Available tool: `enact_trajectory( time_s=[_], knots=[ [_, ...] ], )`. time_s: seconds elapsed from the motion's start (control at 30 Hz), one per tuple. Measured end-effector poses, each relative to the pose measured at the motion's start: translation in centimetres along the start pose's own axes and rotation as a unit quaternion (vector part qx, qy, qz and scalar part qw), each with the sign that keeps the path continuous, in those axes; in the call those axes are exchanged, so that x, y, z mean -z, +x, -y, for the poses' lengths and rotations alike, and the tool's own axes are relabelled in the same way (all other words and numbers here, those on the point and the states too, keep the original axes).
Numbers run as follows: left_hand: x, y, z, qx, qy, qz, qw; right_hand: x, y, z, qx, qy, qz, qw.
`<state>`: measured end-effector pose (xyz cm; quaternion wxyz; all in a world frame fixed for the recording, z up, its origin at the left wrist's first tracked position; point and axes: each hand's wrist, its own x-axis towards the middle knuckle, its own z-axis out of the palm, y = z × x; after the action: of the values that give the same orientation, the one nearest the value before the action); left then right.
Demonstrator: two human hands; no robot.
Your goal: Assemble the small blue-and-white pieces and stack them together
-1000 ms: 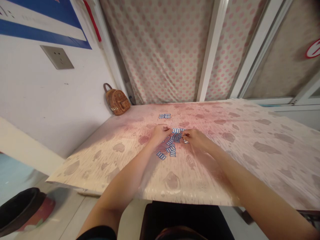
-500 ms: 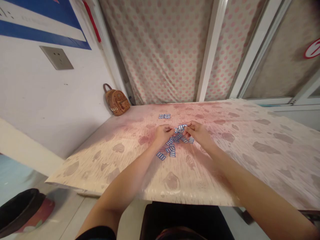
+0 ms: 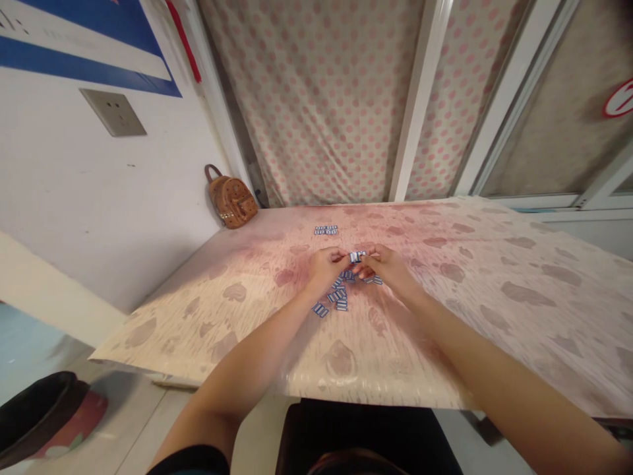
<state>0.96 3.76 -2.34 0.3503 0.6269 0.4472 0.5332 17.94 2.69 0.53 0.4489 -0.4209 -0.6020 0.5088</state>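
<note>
Between my two hands, just above the middle of the table, are small blue-and-white striped pieces (image 3: 357, 256); their exact kind is too small to make out. My left hand (image 3: 328, 266) pinches their left end with thumb and fingers. On the right end, my right hand (image 3: 386, 267) is closed in a pinch, its other fingers curled below. A loose pile of several similar striped pieces (image 3: 338, 295) lies on the table under and in front of the hands, partly hidden by them. Farther back, more pieces form a neat double row (image 3: 326, 230).
A patterned plastic cloth covers the table (image 3: 425, 369). At its back left corner a small brown backpack-shaped bag (image 3: 233, 200) leans by the wall. Behind the table hangs a dotted curtain (image 3: 326, 99). A dark-lined bin (image 3: 54, 419) stands on the floor at left.
The held pieces, staggered before, now sit closer together in line. My hands have drawn slightly nearer each other, and the right fingers cover more of the pile.
</note>
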Motion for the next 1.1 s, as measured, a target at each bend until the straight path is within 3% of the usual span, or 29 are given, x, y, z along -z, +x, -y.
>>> enact_trajectory(
  time_s=[0.2,0.33,0.43,1.1],
  knots=[
    [0.1,0.1,-0.3,0.03,-0.06,0.001,0.998,0.4,0.5,-0.5,0.041,-0.057,-0.042,0.997],
    [0.0,0.0,-1.1,0.054,-0.088,-0.004,0.995,0.8,0.9,-0.8,0.104,-0.147,-0.109,0.978],
    [0.0,0.0,-1.4,0.069,-0.105,-0.009,0.992,1.0,1.0,-0.9,0.13,-0.168,-0.116,0.97],
    [-0.1,-0.2,-1.5,0.087,-0.125,0.017,0.988,0.1,0.6,-0.8,0.141,-0.185,-0.131,0.964]
  ],
)
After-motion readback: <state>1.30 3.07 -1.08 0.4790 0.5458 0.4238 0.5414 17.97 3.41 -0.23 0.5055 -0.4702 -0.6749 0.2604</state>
